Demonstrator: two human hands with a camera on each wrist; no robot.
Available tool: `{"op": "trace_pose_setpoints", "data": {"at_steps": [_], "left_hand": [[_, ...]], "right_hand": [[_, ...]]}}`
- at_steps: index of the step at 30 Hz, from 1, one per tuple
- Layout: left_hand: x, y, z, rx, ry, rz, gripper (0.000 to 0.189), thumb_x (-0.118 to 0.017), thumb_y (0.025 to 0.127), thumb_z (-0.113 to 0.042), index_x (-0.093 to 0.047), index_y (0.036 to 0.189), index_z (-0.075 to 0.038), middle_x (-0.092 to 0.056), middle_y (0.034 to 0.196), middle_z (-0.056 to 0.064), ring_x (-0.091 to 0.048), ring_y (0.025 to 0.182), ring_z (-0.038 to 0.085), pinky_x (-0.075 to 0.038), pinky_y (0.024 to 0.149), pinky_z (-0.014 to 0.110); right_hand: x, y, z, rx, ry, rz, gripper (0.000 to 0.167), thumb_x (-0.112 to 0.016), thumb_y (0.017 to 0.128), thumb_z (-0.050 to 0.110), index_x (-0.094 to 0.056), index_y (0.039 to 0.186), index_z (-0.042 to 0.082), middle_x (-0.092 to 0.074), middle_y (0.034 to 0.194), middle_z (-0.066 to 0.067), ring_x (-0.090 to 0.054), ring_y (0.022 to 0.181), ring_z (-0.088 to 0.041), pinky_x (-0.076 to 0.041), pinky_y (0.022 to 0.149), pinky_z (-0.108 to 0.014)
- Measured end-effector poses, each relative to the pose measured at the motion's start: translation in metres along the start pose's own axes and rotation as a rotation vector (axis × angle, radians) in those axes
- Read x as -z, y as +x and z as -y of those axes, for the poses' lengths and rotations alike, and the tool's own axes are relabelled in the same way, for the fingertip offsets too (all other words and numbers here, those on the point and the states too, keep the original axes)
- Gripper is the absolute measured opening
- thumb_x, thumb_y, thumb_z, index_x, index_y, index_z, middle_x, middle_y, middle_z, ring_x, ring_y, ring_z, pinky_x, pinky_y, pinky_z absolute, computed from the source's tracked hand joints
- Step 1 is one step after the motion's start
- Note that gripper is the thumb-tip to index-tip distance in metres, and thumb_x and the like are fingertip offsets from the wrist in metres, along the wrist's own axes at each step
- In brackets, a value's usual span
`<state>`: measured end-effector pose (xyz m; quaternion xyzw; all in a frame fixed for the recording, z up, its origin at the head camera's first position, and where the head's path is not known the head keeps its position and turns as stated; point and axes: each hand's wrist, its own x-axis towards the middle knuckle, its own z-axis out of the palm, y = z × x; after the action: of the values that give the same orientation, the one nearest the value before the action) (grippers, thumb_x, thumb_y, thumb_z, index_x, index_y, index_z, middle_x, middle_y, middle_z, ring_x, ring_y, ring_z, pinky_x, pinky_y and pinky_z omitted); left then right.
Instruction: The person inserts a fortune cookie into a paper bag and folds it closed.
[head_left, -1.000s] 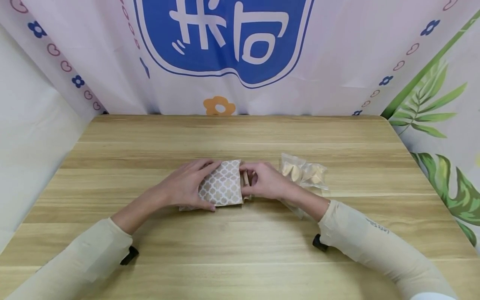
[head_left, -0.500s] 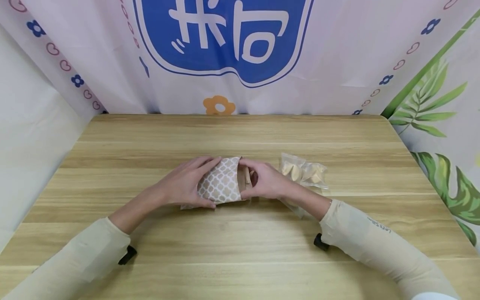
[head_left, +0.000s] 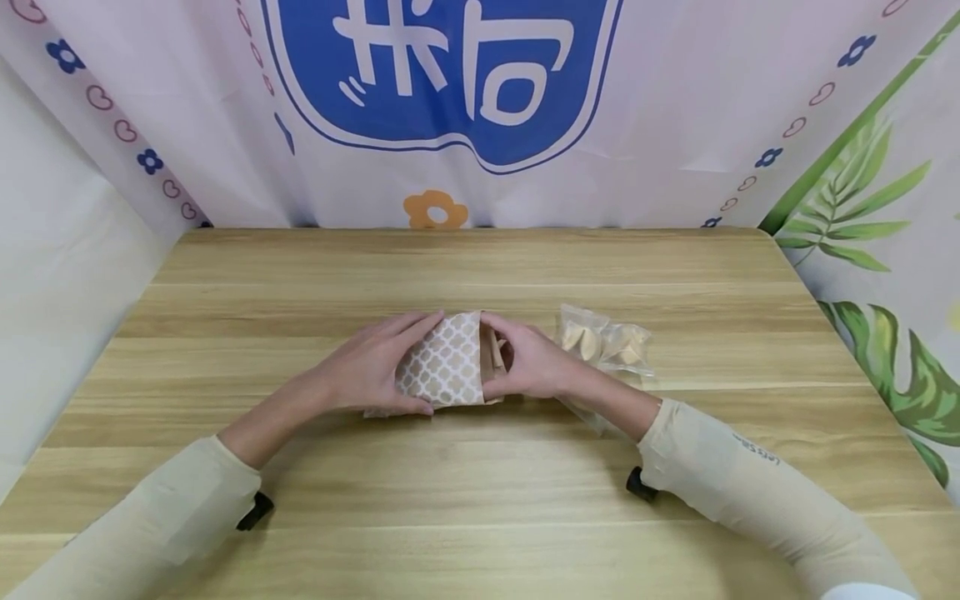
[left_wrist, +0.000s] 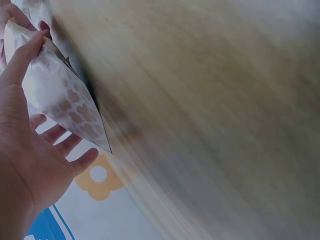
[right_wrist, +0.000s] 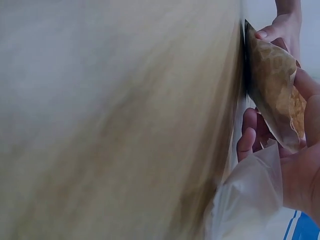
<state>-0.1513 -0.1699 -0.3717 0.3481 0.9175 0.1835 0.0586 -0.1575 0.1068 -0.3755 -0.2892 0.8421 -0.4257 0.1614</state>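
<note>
1. Left hand (head_left: 373, 365): spread across the patterned paper bag (head_left: 448, 367), fingers along the far edge, thumb at the near edge, bag gripped between. A clear sliver (head_left: 378, 412) peeks out below the hand; can't tell what it belongs to.
2. Bag: lying on the wooden table (head_left: 450, 500), between the hands, mouth facing right. Mouth gapes, so opening looks done. A tan strip (head_left: 496, 350) shows in it; could be contents or a fold, can't tell. Fill level hidden too.
3. Right hand (head_left: 534, 362): thumb at the near rim of the mouth, forefinger at the far rim, pinching the bag there. Remaining fingers curl below in the right wrist view; how far any reach inside is unclear.
4. Right of that hand: two clear packets, left packet (head_left: 582, 340) and right packet (head_left: 628, 345), each with a pale folded piece. Both outside the bag, sealed as far as visible, untouched; that part reads as left to do.
5. More clear wrap (head_left: 588, 414) by the right forearm, mostly covered. Overall: my read, partway.
</note>
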Motion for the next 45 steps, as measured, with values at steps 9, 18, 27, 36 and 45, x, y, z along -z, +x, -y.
{"op": "trace_pose_setpoints", "data": {"at_steps": [9, 18, 27, 36, 45], "left_hand": [[0.0021, -0.0006, 0.0028, -0.008, -0.001, 0.024, 0.135, -0.092, 0.065, -0.061, -0.019, 0.166, -0.009, -0.035, 0.161, 0.023, -0.04, 0.144, 0.045, -0.033, 0.117, 0.064], [0.0002, 0.0005, -0.0013, -0.017, -0.012, 0.008, 0.13, -0.093, 0.066, -0.048, -0.02, 0.166, -0.011, -0.041, 0.156, 0.02, -0.046, 0.139, 0.041, -0.042, 0.111, 0.063], [-0.0012, 0.0012, -0.0026, -0.01, -0.014, 0.013, 0.128, -0.093, 0.067, -0.046, -0.02, 0.167, -0.012, -0.042, 0.157, 0.02, -0.045, 0.141, 0.042, -0.041, 0.112, 0.063], [0.0005, 0.002, -0.0033, -0.003, -0.016, 0.024, 0.129, -0.093, 0.068, -0.051, -0.019, 0.167, -0.013, -0.039, 0.16, 0.02, -0.041, 0.144, 0.043, -0.033, 0.116, 0.066], [0.0004, 0.001, 0.0007, -0.019, -0.013, 0.027, 0.132, -0.092, 0.068, -0.058, -0.017, 0.167, -0.015, -0.036, 0.162, 0.02, -0.038, 0.146, 0.043, -0.031, 0.117, 0.065]], "right_hand": [[0.0051, -0.001, 0.0051, -0.035, 0.012, -0.005, 0.104, -0.091, 0.074, 0.016, -0.033, 0.16, 0.004, -0.064, 0.116, -0.013, -0.062, 0.084, -0.02, -0.056, 0.073, -0.029], [0.0028, 0.0033, 0.0026, 0.086, -0.112, -0.014, 0.052, -0.077, 0.082, 0.009, -0.061, 0.131, 0.001, -0.067, 0.121, -0.013, -0.059, 0.082, -0.017, -0.053, 0.07, -0.027], [-0.0006, 0.0029, 0.0047, 0.003, -0.071, -0.003, 0.068, -0.086, 0.074, 0.013, -0.055, 0.134, 0.002, -0.066, 0.114, -0.014, -0.061, 0.079, -0.017, -0.056, 0.067, -0.029], [-0.0003, 0.0028, 0.0041, -0.012, -0.048, 0.007, 0.081, -0.091, 0.073, 0.016, -0.049, 0.142, 0.007, -0.066, 0.123, -0.013, -0.064, 0.101, -0.023, -0.057, 0.086, -0.032], [0.0009, 0.0011, 0.0042, -0.018, -0.005, 0.008, 0.08, -0.091, 0.074, 0.016, -0.05, 0.141, 0.009, -0.065, 0.122, -0.012, -0.063, 0.092, -0.021, -0.058, 0.076, -0.031]]}}
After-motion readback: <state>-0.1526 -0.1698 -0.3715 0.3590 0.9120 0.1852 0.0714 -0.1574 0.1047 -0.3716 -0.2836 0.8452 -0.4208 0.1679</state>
